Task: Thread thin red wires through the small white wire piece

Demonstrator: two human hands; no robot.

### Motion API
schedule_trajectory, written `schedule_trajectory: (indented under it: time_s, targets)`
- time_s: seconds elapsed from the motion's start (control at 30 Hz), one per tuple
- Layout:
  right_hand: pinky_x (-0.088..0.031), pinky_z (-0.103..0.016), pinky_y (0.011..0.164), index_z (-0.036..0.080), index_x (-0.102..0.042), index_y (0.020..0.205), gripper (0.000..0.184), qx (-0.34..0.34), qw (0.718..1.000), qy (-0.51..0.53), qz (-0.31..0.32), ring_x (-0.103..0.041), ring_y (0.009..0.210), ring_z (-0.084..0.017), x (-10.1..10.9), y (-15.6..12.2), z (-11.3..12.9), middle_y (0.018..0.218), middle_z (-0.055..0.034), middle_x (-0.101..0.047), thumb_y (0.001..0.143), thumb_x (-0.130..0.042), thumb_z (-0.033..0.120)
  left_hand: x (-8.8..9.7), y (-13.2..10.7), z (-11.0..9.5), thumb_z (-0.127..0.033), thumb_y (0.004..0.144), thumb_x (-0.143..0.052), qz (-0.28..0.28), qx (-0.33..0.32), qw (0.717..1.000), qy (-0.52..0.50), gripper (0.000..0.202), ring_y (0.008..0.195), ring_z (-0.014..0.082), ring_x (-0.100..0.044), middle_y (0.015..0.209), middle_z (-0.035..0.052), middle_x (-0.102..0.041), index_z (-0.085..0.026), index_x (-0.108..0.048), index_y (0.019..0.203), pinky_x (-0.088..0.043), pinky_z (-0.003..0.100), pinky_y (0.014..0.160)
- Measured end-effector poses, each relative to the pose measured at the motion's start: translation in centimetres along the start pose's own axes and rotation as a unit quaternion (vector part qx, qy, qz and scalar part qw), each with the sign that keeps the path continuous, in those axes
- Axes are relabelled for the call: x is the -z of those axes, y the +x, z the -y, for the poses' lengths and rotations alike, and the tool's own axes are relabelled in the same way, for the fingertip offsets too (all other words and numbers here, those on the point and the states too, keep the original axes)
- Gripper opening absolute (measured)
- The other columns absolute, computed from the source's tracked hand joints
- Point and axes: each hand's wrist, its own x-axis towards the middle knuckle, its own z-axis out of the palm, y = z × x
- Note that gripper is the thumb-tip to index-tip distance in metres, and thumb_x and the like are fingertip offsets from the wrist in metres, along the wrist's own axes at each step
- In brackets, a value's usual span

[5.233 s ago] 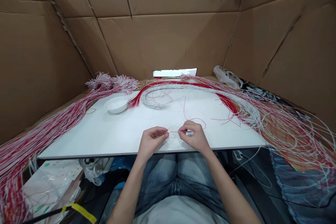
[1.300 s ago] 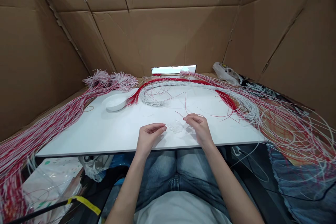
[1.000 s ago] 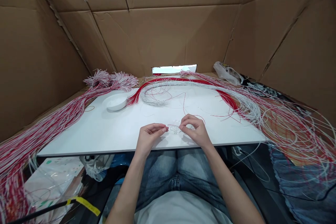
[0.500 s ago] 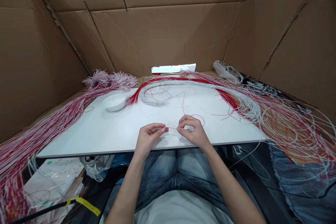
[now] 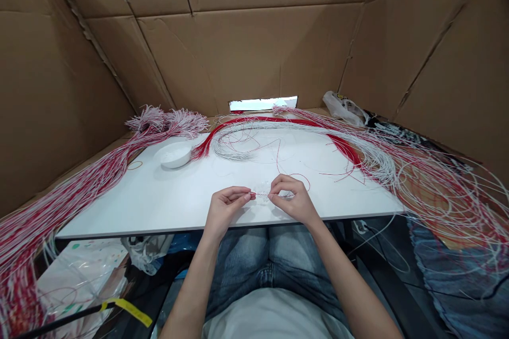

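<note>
The person's left hand [image 5: 225, 209] is nearly closed, thumb and fingertips pinched on one end of a short thin wire [image 5: 260, 194]. The right hand [image 5: 290, 202] is curled the same way on the other end, so the wire runs taut-looking across the small gap between the two hands. I can't make out its exact colour or whether it passes through anything.

Right under the wire, between the hands, sits a small clear clump [image 5: 264, 197]; it's too see-through and small from here to say what it is. Both hands rest just above the near edge of the table [image 5: 119, 217], and a fine red wire [image 5: 300, 179] loops on the table just past the right hand.

Farther back on the table, a white bowl [image 5: 174, 155] sits toward the left. Just right of it, a red bundle [image 5: 202, 151] sweeps along the far edge, alongside a white coil [image 5: 230, 151]. Off the table's left end, a long red-and-white hank [image 5: 59, 196] hangs down, its frayed tips gathered near the far corner. Off the right end, a loose heap of the same wires [image 5: 437, 196] spills over. A plastic bag [image 5: 344, 108] lies beyond the far right corner, and a cardboard wall [image 5: 246, 53] rises behind the table.
</note>
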Motion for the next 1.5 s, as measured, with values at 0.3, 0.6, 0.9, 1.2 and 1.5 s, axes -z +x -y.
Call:
schedule_trajectory:
  time_s: [0.3, 0.6, 0.9, 1.2, 1.5]
  targets:
    - [-0.045, -0.028, 0.067, 0.018, -0.065, 0.066, 0.009, 0.001, 1.000, 0.003, 0.001, -0.057, 0.070, -0.014, -0.01, -0.01, 0.05, 0.073, -0.0024, -0.059, 0.073, -0.062, 0.013, 0.12, 0.08, 0.20, -0.024, 0.062, -0.081, 0.004, -0.001, 1.000, 0.003, 0.022, 0.076, 0.0171, -0.070, 0.076, 0.0066, -0.076, -0.014, -0.072, 0.080, -0.052, 0.022, 0.074]
    - [-0.046, -0.028, 0.067, 0.018, -0.065, 0.066, 0.009, -0.001, 1.000, -0.009, 0.013, -0.058, 0.071, -0.015, 0.03, -0.04, -0.05, 0.074, -0.0028, -0.060, 0.072, -0.061, 0.013, -0.02, 0.07, -0.08, -0.025, 0.061, -0.081, -0.002, 0.001, 1.000, 0.009, 0.023, 0.076, 0.0190, -0.071, 0.075, 0.0069, -0.076, -0.014, -0.072, 0.079, -0.052, 0.026, 0.076]
    - [-0.046, -0.028, 0.066, 0.018, -0.065, 0.065, 0.009, -0.005, 1.000, -0.011, 0.015, -0.057, 0.071, -0.015, -0.03, -0.06, -0.10, 0.073, -0.0029, -0.060, 0.073, -0.061, 0.015, -0.03, 0.02, -0.08, -0.025, 0.062, -0.081, -0.007, 0.002, 1.000, 0.014, 0.023, 0.077, 0.0201, -0.071, 0.076, 0.0079, -0.076, -0.013, -0.072, 0.079, -0.053, 0.027, 0.076]
    - [-0.044, -0.027, 0.065, 0.017, -0.064, 0.064, 0.009, -0.019, 1.000, -0.007, -0.001, -0.056, 0.068, -0.013, -0.08, -0.05, -0.15, 0.072, -0.0026, -0.059, 0.072, -0.061, 0.013, 0.00, 0.07, -0.05, -0.024, 0.062, -0.081, -0.002, 0.003, 1.000, 0.013, 0.021, 0.076, 0.0186, -0.071, 0.075, 0.0065, -0.076, -0.014, -0.073, 0.078, -0.052, 0.024, 0.074]
    - [-0.044, -0.026, 0.062, 0.017, -0.063, 0.063, 0.010, -0.028, 1.000, -0.006, -0.006, -0.055, 0.067, -0.013, -0.16, -0.05, -0.31, 0.072, -0.0022, -0.058, 0.072, -0.061, 0.014, -0.01, -0.11, 0.10, -0.025, 0.062, -0.080, -0.010, -0.008, 1.000, 0.026, 0.020, 0.078, 0.0210, -0.071, 0.077, 0.0078, -0.076, -0.014, -0.073, 0.079, -0.053, 0.028, 0.077]
